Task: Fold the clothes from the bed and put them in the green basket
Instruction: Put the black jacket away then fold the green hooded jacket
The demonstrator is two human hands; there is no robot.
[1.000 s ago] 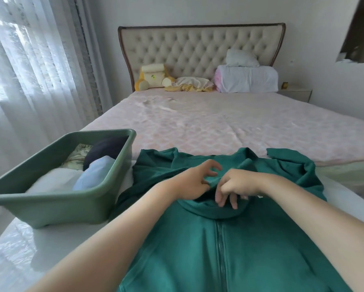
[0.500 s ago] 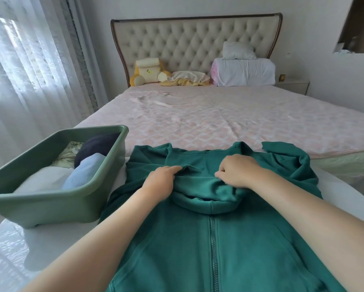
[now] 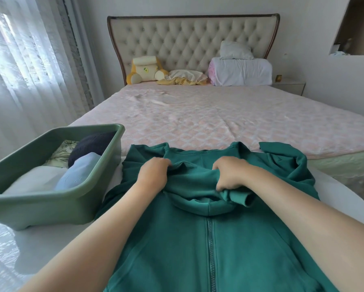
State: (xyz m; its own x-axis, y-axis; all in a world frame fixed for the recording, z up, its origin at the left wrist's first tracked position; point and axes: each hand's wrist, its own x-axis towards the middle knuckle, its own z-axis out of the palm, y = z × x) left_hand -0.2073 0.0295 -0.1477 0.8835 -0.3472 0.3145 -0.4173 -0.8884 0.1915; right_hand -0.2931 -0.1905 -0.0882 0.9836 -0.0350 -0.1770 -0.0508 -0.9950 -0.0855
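A dark green zip hoodie (image 3: 198, 245) lies front up on a white surface at the foot of the bed, zip running towards me. My left hand (image 3: 153, 175) grips the bunched hood fabric at the collar's left side. My right hand (image 3: 229, 173) grips the fabric at the collar's right side, and a ribbed sleeve cuff (image 3: 240, 197) sticks out just below it. The green basket (image 3: 57, 199) stands to the left of the hoodie and holds folded clothes in white, light blue, navy and a pale print.
The bed (image 3: 208, 121) with a pink quilted cover stretches ahead to a tufted headboard (image 3: 189, 43). A plush toy (image 3: 145, 69), a crumpled yellow cloth (image 3: 183, 77) and white pillows (image 3: 240, 70) lie at its head. Sheer curtains (image 3: 25, 66) hang on the left.
My hands have moved apart along the collar and closed on the hoodie fabric. A sleeve cuff now shows under my right hand.
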